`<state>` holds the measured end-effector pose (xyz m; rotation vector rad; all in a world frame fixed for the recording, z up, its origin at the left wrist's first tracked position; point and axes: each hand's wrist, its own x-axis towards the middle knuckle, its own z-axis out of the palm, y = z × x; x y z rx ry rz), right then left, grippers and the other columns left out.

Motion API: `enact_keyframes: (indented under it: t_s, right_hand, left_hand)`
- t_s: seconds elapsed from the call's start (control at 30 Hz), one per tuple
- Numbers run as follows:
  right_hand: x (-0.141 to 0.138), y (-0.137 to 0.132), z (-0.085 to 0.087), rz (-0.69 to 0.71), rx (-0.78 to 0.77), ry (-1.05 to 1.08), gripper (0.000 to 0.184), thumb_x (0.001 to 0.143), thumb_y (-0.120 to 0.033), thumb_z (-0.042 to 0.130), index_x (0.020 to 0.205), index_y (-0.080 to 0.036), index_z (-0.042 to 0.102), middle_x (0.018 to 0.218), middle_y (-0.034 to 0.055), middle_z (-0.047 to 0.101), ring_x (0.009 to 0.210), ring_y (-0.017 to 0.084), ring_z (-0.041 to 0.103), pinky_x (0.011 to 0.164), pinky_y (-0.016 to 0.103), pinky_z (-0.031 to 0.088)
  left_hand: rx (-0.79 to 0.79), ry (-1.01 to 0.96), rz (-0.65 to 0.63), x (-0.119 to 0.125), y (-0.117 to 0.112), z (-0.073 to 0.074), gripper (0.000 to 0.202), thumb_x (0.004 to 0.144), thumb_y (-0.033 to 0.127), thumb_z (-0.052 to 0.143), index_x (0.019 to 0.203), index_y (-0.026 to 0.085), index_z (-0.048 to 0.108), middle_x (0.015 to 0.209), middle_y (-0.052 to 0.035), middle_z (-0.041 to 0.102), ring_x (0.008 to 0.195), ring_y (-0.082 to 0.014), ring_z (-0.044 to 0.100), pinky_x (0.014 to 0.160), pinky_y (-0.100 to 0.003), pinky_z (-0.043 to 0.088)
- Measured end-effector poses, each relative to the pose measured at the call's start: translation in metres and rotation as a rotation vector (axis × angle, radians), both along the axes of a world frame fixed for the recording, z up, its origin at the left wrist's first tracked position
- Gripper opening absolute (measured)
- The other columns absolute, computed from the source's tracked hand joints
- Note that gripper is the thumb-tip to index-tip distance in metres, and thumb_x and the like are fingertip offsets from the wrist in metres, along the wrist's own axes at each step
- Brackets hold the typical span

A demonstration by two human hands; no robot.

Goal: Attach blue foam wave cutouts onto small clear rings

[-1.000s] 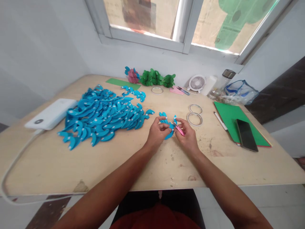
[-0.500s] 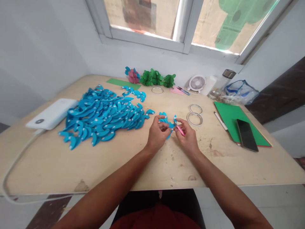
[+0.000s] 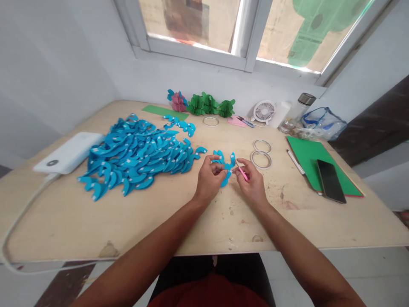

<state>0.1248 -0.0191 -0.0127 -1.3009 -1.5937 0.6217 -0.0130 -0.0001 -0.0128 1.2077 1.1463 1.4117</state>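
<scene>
My left hand (image 3: 209,179) pinches a blue curved paper piece (image 3: 226,170) just above the wooden table (image 3: 204,221). My right hand (image 3: 252,183) grips pink tweezers (image 3: 243,172), whose tip sits a little right of that piece. Both hands are closed and nearly touch at the table's middle. A small cluster of blue pieces (image 3: 220,155) lies just behind my fingers. A big heap of the same blue curved pieces (image 3: 137,155), each with a small white patch, spreads to the left.
A white power bank (image 3: 68,151) with a cable lies far left. Two tape rings (image 3: 262,153) lie right of my hands, another tape ring (image 3: 211,121) farther back. A green folder (image 3: 319,166) carries a black phone (image 3: 330,181). Green and pink paper decorations (image 3: 204,103), a small fan (image 3: 264,111) and a bottle (image 3: 298,111) line the wall.
The tweezers have drawn slightly right, away from the blue piece. My left hand has turned the piece a little. Everything else is still.
</scene>
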Motion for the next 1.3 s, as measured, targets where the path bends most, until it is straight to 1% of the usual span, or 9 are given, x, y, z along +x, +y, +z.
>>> enact_keyframes:
  t_s: [0.1,0.3,0.47,0.63,0.8,0.97,1.13,1.3]
  right_hand:
    - [0.0005,0.0005,-0.0006,-0.006,0.005,0.002,0.034,0.081,-0.021,0.051,0.115,-0.022,0.054,0.086,0.0045,0.071,0.074,0.017,0.066,0.066,0.027,0.049]
    - [0.0011,0.0009,-0.001,-0.009,0.013,0.006,0.034,0.081,-0.021,0.051,0.114,-0.022,0.055,0.087,0.0042,0.071,0.076,0.017,0.066,0.067,0.027,0.05]
    - [0.0008,0.0003,0.0001,-0.02,0.011,0.004,0.034,0.081,-0.021,0.052,0.114,-0.023,0.055,0.085,0.0037,0.071,0.075,0.018,0.066,0.067,0.028,0.05]
    - [-0.0001,-0.0002,0.0014,-0.02,0.009,0.007,0.034,0.081,-0.021,0.051,0.114,-0.022,0.055,0.085,0.0036,0.07,0.075,0.017,0.066,0.067,0.028,0.05]
    - [-0.0003,-0.0011,0.0026,-0.016,0.013,-0.007,0.034,0.08,-0.021,0.051,0.114,-0.022,0.055,0.085,0.0033,0.068,0.075,0.017,0.064,0.066,0.027,0.05]
    - [0.0,-0.0009,0.0021,-0.003,0.0,-0.018,0.037,0.077,-0.019,0.052,0.114,-0.022,0.055,0.086,0.003,0.068,0.071,0.016,0.063,0.063,0.025,0.049]
    - [0.0001,0.0002,0.0016,0.01,0.001,-0.032,0.038,0.076,-0.019,0.053,0.114,-0.021,0.055,0.083,0.0023,0.067,0.066,0.014,0.061,0.061,0.025,0.048]
    - [0.0002,0.0005,0.0003,0.004,0.008,-0.041,0.04,0.075,-0.018,0.053,0.115,-0.022,0.054,0.084,0.002,0.066,0.065,0.014,0.061,0.061,0.025,0.048]
  left_hand:
    - [-0.016,-0.022,-0.01,0.0002,0.0007,-0.0001,0.036,0.061,0.012,0.062,0.094,0.018,0.049,0.065,0.0043,0.06,0.059,-0.0106,0.06,0.058,-0.021,0.048]
    - [-0.068,-0.074,-0.033,0.0002,0.0015,-0.0001,0.04,0.057,0.013,0.065,0.094,0.018,0.051,0.059,0.0065,0.057,0.055,-0.0103,0.059,0.053,-0.02,0.046]
    - [-0.098,-0.077,-0.018,0.0003,0.0,0.0048,0.038,0.056,0.012,0.066,0.092,0.018,0.052,0.058,0.0067,0.056,0.053,-0.0102,0.058,0.051,-0.02,0.044]
    - [-0.076,-0.046,-0.006,0.0002,-0.0019,0.0093,0.032,0.059,0.009,0.062,0.088,0.019,0.052,0.06,0.0045,0.059,0.054,-0.011,0.058,0.051,-0.021,0.046]
    - [-0.032,-0.016,-0.016,0.0003,-0.0018,0.0038,0.036,0.061,0.012,0.062,0.094,0.019,0.05,0.061,0.0057,0.059,0.055,-0.0104,0.058,0.055,-0.021,0.046]
    - [-0.006,0.002,-0.041,0.0006,-0.0009,-0.0003,0.037,0.062,0.015,0.063,0.096,0.019,0.049,0.062,0.0056,0.061,0.055,-0.01,0.059,0.055,-0.021,0.045]
    - [-0.023,0.008,-0.045,0.0004,-0.0024,0.0042,0.037,0.061,0.015,0.064,0.096,0.018,0.05,0.061,0.0051,0.061,0.055,-0.0102,0.059,0.055,-0.021,0.046]
    - [-0.027,0.014,-0.024,0.0,-0.0035,0.0066,0.036,0.06,0.016,0.066,0.094,0.019,0.053,0.061,0.0045,0.062,0.055,-0.0111,0.06,0.055,-0.022,0.047]
